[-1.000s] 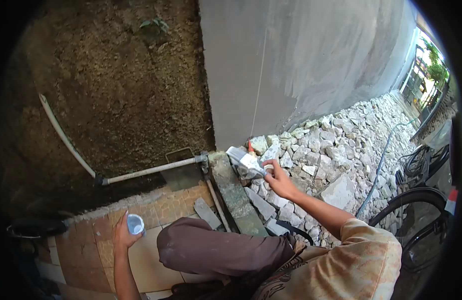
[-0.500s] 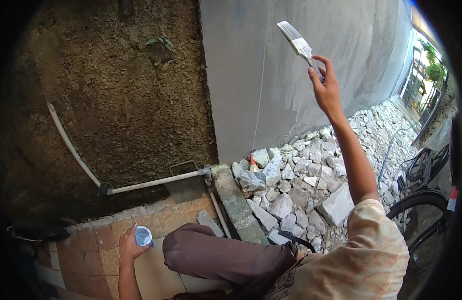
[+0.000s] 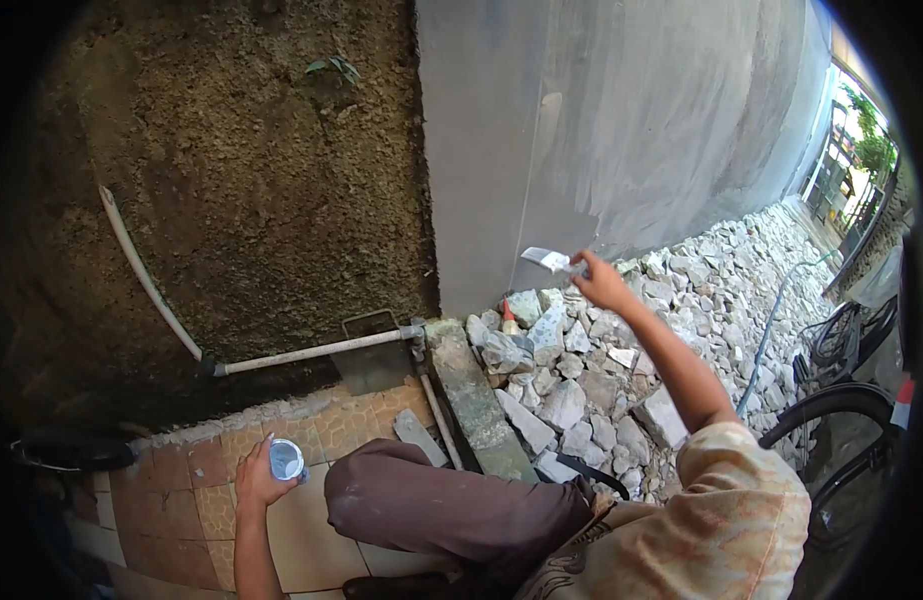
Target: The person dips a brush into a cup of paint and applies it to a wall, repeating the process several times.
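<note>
My right hand grips the handle of a paintbrush, its pale, paint-coated bristles pointing left toward the lower part of the grey wall. Lighter strokes of paint streak that wall's surface above the brush. At the lower left, my left hand is wrapped around a small cup of grey-blue paint, held upright beside my bent knee. A thin pale string runs down the wall to a red-tipped object among the stones.
Broken white rubble lies along the foot of the wall. A rough brown wall stands on the left, with a white pipe near its base. Floor tiles lie below. A bicycle wheel and a blue hose are at right.
My right hand has come down and a little left with the paintbrush, from high on the wall to near its base. My left hand keeps the cup in about the same place.
</note>
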{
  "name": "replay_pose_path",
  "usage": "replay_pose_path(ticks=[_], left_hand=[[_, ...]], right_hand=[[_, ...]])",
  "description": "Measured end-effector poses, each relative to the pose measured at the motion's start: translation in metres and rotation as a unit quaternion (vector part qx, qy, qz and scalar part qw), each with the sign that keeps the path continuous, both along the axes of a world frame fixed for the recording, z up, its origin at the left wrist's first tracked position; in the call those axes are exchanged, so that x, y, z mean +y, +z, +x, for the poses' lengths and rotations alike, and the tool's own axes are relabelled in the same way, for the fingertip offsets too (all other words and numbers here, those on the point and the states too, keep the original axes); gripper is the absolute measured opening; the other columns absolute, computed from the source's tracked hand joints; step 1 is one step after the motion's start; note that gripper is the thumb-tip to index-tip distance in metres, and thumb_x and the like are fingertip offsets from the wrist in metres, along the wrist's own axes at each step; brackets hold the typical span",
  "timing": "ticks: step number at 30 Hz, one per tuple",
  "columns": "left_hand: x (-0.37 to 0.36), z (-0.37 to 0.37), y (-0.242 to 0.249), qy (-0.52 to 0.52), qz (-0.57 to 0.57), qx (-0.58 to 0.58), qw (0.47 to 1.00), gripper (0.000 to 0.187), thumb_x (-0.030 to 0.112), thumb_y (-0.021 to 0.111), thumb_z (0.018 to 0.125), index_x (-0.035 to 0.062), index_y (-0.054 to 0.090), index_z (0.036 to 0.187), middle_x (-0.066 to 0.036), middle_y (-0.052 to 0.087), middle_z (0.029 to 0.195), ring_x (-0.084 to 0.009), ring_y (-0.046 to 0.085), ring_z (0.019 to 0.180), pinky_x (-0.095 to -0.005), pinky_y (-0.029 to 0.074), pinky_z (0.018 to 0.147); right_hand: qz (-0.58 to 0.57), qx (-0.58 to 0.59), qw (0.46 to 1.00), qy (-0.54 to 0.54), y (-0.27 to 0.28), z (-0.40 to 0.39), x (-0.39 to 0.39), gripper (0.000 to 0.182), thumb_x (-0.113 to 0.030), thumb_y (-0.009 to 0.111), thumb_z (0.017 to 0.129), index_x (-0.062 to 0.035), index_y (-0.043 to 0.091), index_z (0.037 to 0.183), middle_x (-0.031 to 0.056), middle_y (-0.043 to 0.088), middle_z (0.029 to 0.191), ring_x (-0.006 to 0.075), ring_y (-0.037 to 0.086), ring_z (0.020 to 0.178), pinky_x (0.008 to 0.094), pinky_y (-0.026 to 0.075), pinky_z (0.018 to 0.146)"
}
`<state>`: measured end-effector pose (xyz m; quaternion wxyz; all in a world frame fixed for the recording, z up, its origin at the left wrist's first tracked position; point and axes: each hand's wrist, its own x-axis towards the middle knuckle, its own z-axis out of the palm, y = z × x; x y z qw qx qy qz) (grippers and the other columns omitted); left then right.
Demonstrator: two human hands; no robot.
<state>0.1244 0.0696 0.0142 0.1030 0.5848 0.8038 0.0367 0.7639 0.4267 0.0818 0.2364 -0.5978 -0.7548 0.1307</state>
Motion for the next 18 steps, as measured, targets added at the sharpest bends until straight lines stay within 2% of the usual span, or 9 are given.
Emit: replay_pose_path(ticks=[2, 4, 6, 8, 11, 12, 13, 17, 18], left_hand=[[0.001, 0.0, -0.001, -0.013, 0.001, 0.01, 1.0, 0.11, 0.04, 0.095, 0.06, 0.0107, 0.049, 0.155, -0.015, 0.065, 0.14, -0.037, 0.066, 0.123, -0.0471, 0.051, 0.108], [0.003, 0.002, -0.001, -0.015, 0.004, 0.005, 1.0, 0.11, 0.04, 0.096, 0.06, 0.0106, 0.049, 0.155, -0.015, 0.065, 0.14, -0.037, 0.066, 0.123, -0.0468, 0.051, 0.107], [0.003, 0.003, 0.0, -0.013, 0.007, 0.005, 1.0, 0.111, 0.039, 0.096, 0.059, 0.0104, 0.049, 0.155, -0.015, 0.065, 0.14, -0.0369, 0.066, 0.122, -0.0465, 0.051, 0.107], [0.006, 0.003, -0.002, -0.012, 0.01, 0.005, 1.0, 0.11, 0.039, 0.096, 0.059, 0.0105, 0.049, 0.155, -0.015, 0.066, 0.139, -0.0368, 0.066, 0.122, -0.0465, 0.051, 0.107], [0.01, 0.002, -0.007, -0.031, 0.015, 0.011, 0.999, 0.11, 0.038, 0.096, 0.059, 0.0105, 0.049, 0.155, -0.015, 0.065, 0.139, -0.0364, 0.066, 0.122, -0.0465, 0.051, 0.108], [0.011, 0.003, -0.006, -0.034, 0.014, 0.012, 0.999, 0.11, 0.038, 0.096, 0.059, 0.0105, 0.049, 0.155, -0.015, 0.065, 0.139, -0.0364, 0.066, 0.122, -0.0465, 0.051, 0.108], [0.012, 0.006, -0.005, -0.032, 0.006, 0.015, 0.999, 0.11, 0.038, 0.096, 0.06, 0.0107, 0.049, 0.155, -0.015, 0.065, 0.139, -0.0363, 0.066, 0.122, -0.0465, 0.051, 0.108], [0.014, 0.01, 0.003, -0.03, 0.004, 0.003, 1.0, 0.11, 0.037, 0.096, 0.06, 0.0113, 0.048, 0.156, -0.015, 0.065, 0.139, -0.0366, 0.065, 0.124, -0.0463, 0.051, 0.108], [0.013, 0.011, 0.005, -0.026, 0.007, 0.003, 1.0, 0.11, 0.037, 0.096, 0.06, 0.0113, 0.048, 0.156, -0.015, 0.065, 0.139, -0.0366, 0.065, 0.124, -0.0463, 0.051, 0.108]], right_hand=[[-0.003, -0.033, 0.999, 0.02, 0.045, 0.015, 0.023, 0.039, -0.026, 0.074, 0.09, -0.0073, 0.065, 0.122, 0.0245, 0.072, 0.096, 0.0413, 0.071, 0.095, 0.0506, 0.055, 0.084], [0.057, -0.008, 0.998, 0.007, 0.099, 0.021, 0.046, 0.039, -0.027, 0.074, 0.091, -0.0077, 0.064, 0.124, 0.0236, 0.071, 0.094, 0.0396, 0.072, 0.095, 0.0499, 0.055, 0.084], [0.109, 0.002, 0.994, -0.033, 0.18, 0.006, 0.029, 0.039, -0.029, 0.073, 0.094, -0.0092, 0.064, 0.127, 0.0236, 0.072, 0.094, 0.0372, 0.073, 0.091, 0.0473, 0.055, 0.083], [0.275, 0.075, 0.958, 0.012, 0.211, 0.015, 0.04, 0.037, -0.029, 0.07, 0.098, -0.0108, 0.063, 0.13, 0.019, 0.07, 0.083, 0.0325, 0.069, 0.077, 0.0437, 0.054, 0.074], [0.371, 0.175, 0.912, -0.021, 0.242, -0.015, 0.003, 0.037, -0.028, 0.068, 0.1, -0.012, 0.062, 0.132, 0.0157, 0.067, 0.076, 0.0291, 0.063, 0.065, 0.042, 0.049, 0.065], [0.474, 0.188, 0.86, 0.0, 0.231, -0.02, 0.015, 0.034, -0.027, 0.066, 0.102, -0.0128, 0.061, 0.132, 0.0146, 0.062, 0.071, 0.0276, 0.057, 0.06, 0.0419, 0.045, 0.06], [0.474, 0.188, 0.86, -0.001, 0.216, -0.024, 0.019, 0.034, -0.027, 0.066, 0.102, -0.0128, 0.061, 0.132, 0.0146, 0.062, 0.071, 0.0276, 0.057, 0.06, 0.0419, 0.045, 0.06], [0.308, 0.17, 0.936, -0.035, 0.102, -0.031, 0.032, 0.029, -0.023, 0.065, 0.103, -0.0132, 0.058, 0.129, 0.0236, 0.064, 0.076, 0.0339, 0.062, 0.061, 0.0463, 0.046, 0.06], [0.259, 0.168, 0.951, -0.019, 0.066, -0.035, 0.021, 0.029, -0.023, 0.064, 0.102, -0.0121, 0.056, 0.128, 0.0257, 0.066, 0.079, 0.04, 0.065, 0.064, 0.0502, 0.047, 0.06]])
